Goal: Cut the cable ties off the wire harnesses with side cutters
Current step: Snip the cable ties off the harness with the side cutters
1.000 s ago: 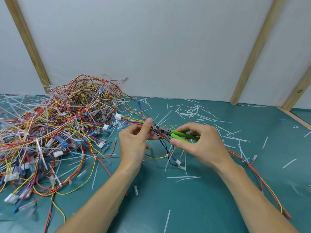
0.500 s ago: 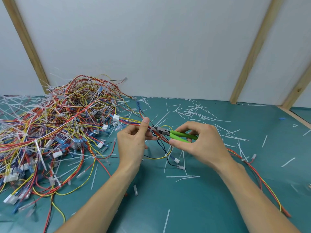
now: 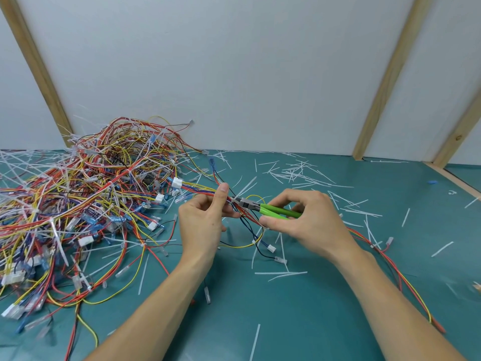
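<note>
My left hand (image 3: 205, 220) pinches a bundle of red, blue and yellow wires, the wire harness (image 3: 244, 217), between thumb and fingers at the table's middle. My right hand (image 3: 304, 220) grips the green-handled side cutters (image 3: 270, 210). Their grey jaws touch the bundle just right of my left thumb, at a small white cable tie (image 3: 235, 200). Whether the jaws are through the tie is too small to tell. The harness trails right as red and yellow wires (image 3: 395, 269) behind my right wrist.
A big tangled pile of harnesses (image 3: 86, 204) with white and blue connectors fills the left of the teal mat (image 3: 299, 321). Cut white tie pieces (image 3: 299, 173) litter the mat behind and right of my hands. A white wall with wooden battens (image 3: 385, 82) closes the back.
Both hands with the harness and cutters have shifted slightly left and up. The cutter jaws have come closer to my left thumb.
</note>
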Demonstrator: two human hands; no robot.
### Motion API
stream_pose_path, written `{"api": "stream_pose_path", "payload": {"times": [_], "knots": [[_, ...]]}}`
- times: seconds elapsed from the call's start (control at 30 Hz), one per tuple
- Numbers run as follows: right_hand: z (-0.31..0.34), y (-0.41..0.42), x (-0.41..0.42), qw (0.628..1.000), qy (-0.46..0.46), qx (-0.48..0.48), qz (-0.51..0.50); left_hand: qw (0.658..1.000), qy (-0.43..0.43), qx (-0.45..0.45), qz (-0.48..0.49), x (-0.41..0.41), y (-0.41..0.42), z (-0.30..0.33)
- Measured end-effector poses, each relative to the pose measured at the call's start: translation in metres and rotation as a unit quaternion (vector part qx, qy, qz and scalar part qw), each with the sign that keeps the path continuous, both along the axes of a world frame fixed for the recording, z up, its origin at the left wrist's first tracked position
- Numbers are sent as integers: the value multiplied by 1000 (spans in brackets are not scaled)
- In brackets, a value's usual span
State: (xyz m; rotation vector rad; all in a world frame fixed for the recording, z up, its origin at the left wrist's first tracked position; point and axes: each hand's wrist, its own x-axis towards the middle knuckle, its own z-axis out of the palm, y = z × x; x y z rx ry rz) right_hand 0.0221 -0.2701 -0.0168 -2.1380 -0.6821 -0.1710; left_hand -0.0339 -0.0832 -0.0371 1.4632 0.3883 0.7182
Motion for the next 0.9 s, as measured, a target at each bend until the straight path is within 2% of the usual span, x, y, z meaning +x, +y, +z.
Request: {"api": "stream_pose_path", "payload": {"times": [0.33, 0.53, 0.63, 0.73, 0.9], "knots": [[-6, 0, 3, 1000, 20, 20, 4, 1000, -1, -22, -10, 3, 2, -2], [-6, 2, 8, 973, 123, 196, 11, 997, 9, -73, -26, 3, 4, 1], [-2, 4, 8, 952, 182, 243, 24, 995, 15, -85, -43, 2, 4, 2], [1, 4, 8, 948, 205, 240, 31, 992, 20, -110, -52, 2, 4, 3], [-3, 4, 7, 962, 177, 207, 26, 987, 25, -138, -76, 3, 6, 3]]}}
